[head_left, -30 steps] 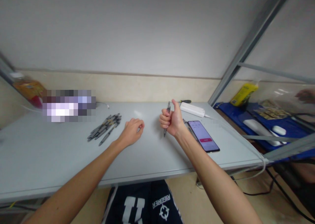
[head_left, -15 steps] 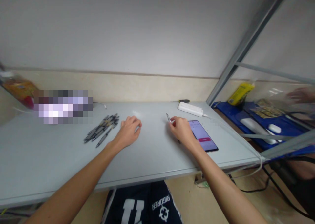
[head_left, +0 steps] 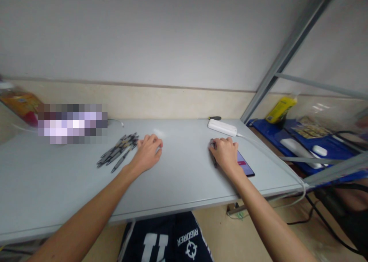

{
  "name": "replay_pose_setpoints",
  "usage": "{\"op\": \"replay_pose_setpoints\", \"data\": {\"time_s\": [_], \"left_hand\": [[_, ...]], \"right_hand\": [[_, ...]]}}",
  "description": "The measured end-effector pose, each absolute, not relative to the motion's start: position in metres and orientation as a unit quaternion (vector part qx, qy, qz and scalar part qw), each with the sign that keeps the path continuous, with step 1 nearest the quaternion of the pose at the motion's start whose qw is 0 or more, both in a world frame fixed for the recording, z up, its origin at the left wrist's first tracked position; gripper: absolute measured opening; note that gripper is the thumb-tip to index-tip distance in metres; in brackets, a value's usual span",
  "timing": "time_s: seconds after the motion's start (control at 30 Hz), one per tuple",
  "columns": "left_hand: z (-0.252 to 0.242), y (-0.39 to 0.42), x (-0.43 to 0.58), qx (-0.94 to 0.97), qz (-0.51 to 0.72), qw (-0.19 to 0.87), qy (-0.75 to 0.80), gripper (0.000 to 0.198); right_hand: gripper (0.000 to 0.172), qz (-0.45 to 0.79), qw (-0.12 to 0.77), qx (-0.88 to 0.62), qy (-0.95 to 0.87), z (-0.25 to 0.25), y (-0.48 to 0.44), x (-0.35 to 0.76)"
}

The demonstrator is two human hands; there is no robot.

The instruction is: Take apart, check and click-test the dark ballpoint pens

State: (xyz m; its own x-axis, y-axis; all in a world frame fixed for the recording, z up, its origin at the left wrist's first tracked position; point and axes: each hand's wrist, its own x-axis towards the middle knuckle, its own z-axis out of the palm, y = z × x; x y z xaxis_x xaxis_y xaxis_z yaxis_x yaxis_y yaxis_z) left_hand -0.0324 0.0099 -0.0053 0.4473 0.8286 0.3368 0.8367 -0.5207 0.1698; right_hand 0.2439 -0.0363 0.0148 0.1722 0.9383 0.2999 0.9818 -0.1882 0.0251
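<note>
A grey pen (head_left: 214, 163) is pinched in my right hand (head_left: 225, 152), low over the desk; the fingers cover most of its middle. Under and beside that hand lies a smartphone (head_left: 246, 168) with a lit screen, partly hidden by it. My left hand (head_left: 149, 150) rests on the desk with loosely curled fingers, the thumb apart and nothing visible in it. Just left of it is a loose pile of several grey and black pens (head_left: 119, 149), one lying slightly off from the others.
Behind the phone are a white power bank (head_left: 222, 127) with a cable and a screwdriver (head_left: 215, 118). A bottle (head_left: 21, 102) and a blurred-out object (head_left: 73, 124) stand at the left. Past the metal bed frame (head_left: 267, 79), a blue surface holds a yellow packet (head_left: 281, 109).
My right hand has moved right with the pen, covering more of the phone, and the pen is turned more upright. My left hand has shifted slightly left, towards the pens.
</note>
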Motion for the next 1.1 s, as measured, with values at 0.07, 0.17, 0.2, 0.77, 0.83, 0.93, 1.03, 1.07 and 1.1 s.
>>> {"op": "replay_pose_setpoints", "data": {"time_s": [0.07,0.17,0.2,0.77,0.83,0.93,1.03,1.07,1.1], "left_hand": [[-0.005,0.010,-0.032,-0.851,-0.189,0.011,-0.490,0.015],[-0.004,0.009,-0.032,-0.850,-0.187,0.012,-0.492,0.015],[-0.004,0.009,-0.032,-0.850,-0.185,0.013,-0.494,0.015],[0.008,0.007,-0.039,-0.732,-0.106,0.127,-0.661,0.033],[0.008,0.008,-0.041,-0.726,-0.096,0.122,-0.670,0.035],[0.006,0.011,-0.045,-0.725,-0.092,0.120,-0.672,0.036],[0.002,0.014,-0.049,-0.739,-0.107,0.125,-0.653,0.033],[0.001,0.014,-0.049,-0.744,-0.115,0.124,-0.647,0.033],[0.001,0.015,-0.049,-0.747,-0.121,0.122,-0.642,0.033]], "right_hand": [[0.017,-0.118,0.086,-0.748,-0.648,0.014,-0.034,0.247],[0.015,-0.109,0.088,-0.734,-0.665,0.013,-0.029,0.252],[0.015,-0.109,0.090,-0.731,-0.668,0.012,-0.028,0.253],[0.016,-0.133,0.118,-0.698,-0.694,0.009,-0.027,0.236],[0.016,-0.120,0.127,-0.682,-0.711,0.009,-0.028,0.228],[0.018,-0.095,0.134,-0.657,-0.736,0.009,-0.030,0.215],[0.019,-0.063,0.155,-0.640,-0.750,0.008,-0.030,0.201],[0.018,-0.043,0.164,-0.637,-0.752,0.007,-0.029,0.195],[0.018,-0.018,0.172,-0.631,-0.757,0.007,-0.028,0.190]]}}
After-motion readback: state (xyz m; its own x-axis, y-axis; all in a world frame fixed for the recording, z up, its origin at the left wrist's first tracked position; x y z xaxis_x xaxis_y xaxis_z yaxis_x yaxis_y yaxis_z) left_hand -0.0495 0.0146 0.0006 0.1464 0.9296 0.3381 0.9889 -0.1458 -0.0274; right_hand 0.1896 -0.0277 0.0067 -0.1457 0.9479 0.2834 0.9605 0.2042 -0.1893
